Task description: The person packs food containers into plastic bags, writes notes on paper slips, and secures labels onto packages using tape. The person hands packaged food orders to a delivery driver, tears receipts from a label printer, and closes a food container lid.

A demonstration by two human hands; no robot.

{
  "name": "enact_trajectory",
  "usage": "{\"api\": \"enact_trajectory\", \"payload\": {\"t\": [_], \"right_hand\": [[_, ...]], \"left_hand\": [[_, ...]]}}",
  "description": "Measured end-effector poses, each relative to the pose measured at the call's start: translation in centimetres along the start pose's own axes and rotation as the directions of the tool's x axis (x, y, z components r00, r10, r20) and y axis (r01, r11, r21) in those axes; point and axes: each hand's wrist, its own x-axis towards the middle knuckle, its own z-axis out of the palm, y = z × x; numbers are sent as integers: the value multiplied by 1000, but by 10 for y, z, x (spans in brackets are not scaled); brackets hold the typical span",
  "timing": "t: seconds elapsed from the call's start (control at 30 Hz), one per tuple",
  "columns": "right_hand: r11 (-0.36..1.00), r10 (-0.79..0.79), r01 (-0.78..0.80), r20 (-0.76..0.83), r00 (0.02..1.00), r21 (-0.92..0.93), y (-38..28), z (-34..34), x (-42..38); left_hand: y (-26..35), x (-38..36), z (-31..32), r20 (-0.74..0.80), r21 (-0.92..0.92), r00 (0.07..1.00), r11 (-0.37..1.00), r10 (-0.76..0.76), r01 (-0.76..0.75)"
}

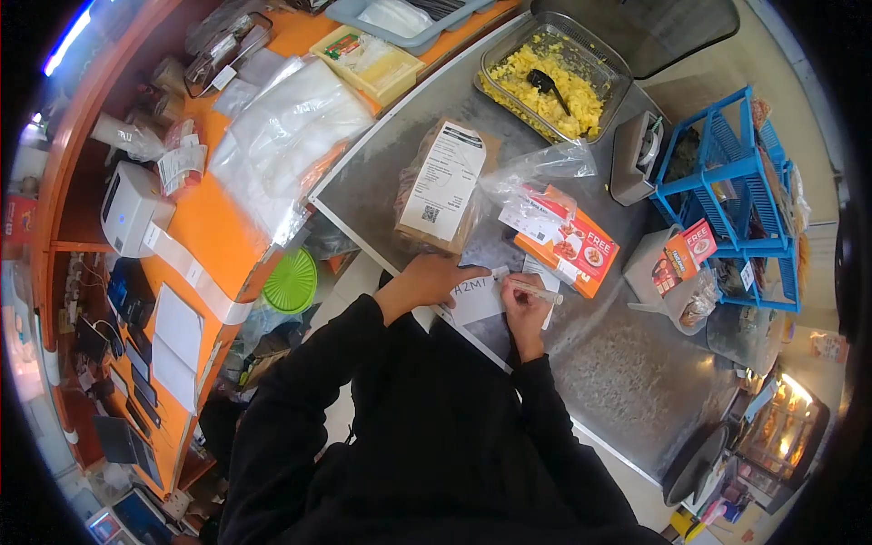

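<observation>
A white paper slip [478,298] with handwritten capital letters lies near the front edge of the metal table. My left hand [420,289] holds it at its left side, thumb stretched along the top and fingers curled. In my right hand [530,313] is a pale marker pen [536,290], its tip end over the paper's upper right part. A wrapped brown package with a printed receipt [445,186] stands just beyond my left hand. Past my right hand lie orange-and-white printed flyers [570,245], partly under a clear plastic bag [536,177].
A clear tub of yellow food [554,84] with a black spoon stands at the back. Blue baskets [718,177] and a flyer holder [654,272] are to the right. On the left, an orange counter [195,300] carries plastic bags and a white printer [134,209].
</observation>
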Motion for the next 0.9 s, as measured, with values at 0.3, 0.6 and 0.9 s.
{"api": "enact_trajectory", "payload": {"t": [0.3,0.6,0.9], "right_hand": [[996,-71,72,7,997,-58,0,-3,-2],[1000,19,-18,-59,998,20,4,1,-2],[973,-191,213,211,959,-87,-19,11,-41]], "left_hand": [[-3,1,6,-21,17,1000,1000,23,-23],[-2,2,6,-17,29,1000,1000,5,-4],[-2,2,4,1,-15,1000,1000,10,-10]]}}
